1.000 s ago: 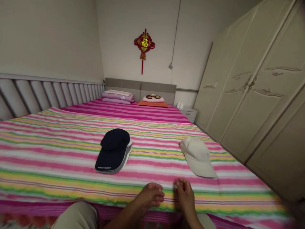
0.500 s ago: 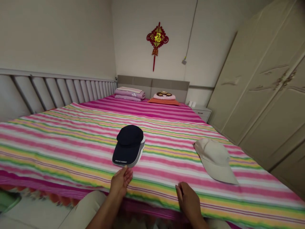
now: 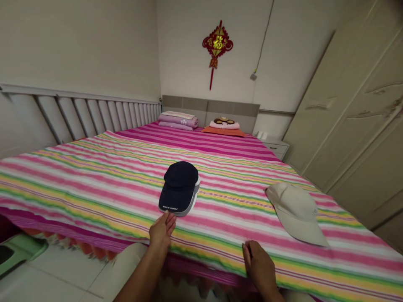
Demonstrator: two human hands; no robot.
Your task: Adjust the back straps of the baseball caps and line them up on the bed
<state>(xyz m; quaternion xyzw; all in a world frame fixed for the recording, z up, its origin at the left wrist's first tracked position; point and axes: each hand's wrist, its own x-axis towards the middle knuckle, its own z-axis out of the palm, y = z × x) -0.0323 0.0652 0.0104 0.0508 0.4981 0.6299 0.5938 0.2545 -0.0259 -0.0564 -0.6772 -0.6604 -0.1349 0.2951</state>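
A navy cap (image 3: 179,186) lies on the striped bedspread (image 3: 226,228), its brim toward me, with a grey and a white edge showing beneath it on the right. My left hand (image 3: 162,230) is at the front of the brim, thumb and fingertips against its edge in a pinch. My right hand (image 3: 260,264) rests near the front edge of the bed with its fingers curled; whether anything is inside is hidden. Beyond it to the right lies a beige cap (image 3: 296,212), brim toward the front right, touched by neither hand.
Folded purple bedding (image 3: 179,121) and a pink pillow on an orange one (image 3: 224,131) sit by the headboard (image 3: 233,111). A railing (image 3: 94,110) runs along the left. A wardrobe (image 3: 343,117) stands right, a green stool (image 3: 27,251) on the floor at left.
The view has shifted left, so the bed and caps appear further right. My left hand stays at the navy cap's brim; my right hand keeps its curled shape.
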